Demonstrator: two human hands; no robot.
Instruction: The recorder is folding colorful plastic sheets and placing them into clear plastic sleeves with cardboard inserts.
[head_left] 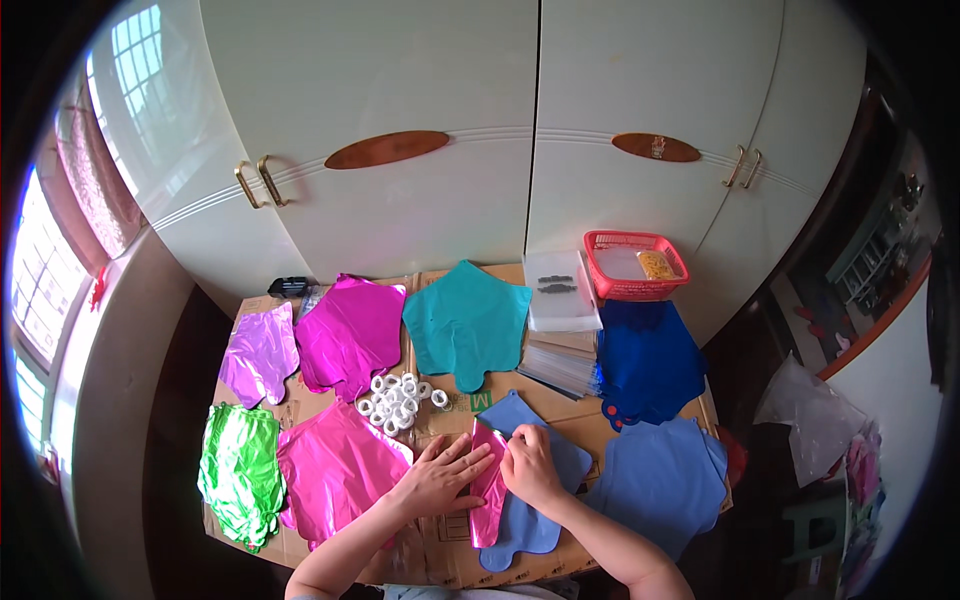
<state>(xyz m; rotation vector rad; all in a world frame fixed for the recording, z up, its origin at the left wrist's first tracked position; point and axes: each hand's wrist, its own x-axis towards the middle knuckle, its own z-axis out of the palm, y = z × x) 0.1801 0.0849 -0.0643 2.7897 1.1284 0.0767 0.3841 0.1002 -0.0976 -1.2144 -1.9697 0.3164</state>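
Two hands folded a pink foil balloon on a cardboard-covered table.

The left hand (440,477) lay flat, fingers spread, pressing the folded pink balloon (488,487); the right hand (530,465) pinched its upper edge, fingers curled. It rested on a pale blue balloon (530,520). Left lay a pink sheet (335,470) and a green one (240,475). Beyond sat white rings (397,397), then purple (260,355), magenta (350,335), teal (467,322) and dark blue (650,360) balloons, clear bags (560,290) and a red basket (635,265).

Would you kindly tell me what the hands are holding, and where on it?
Both hands press a folded pink foil balloon: left hand flat on its left side, right hand pinching its upper right edge.
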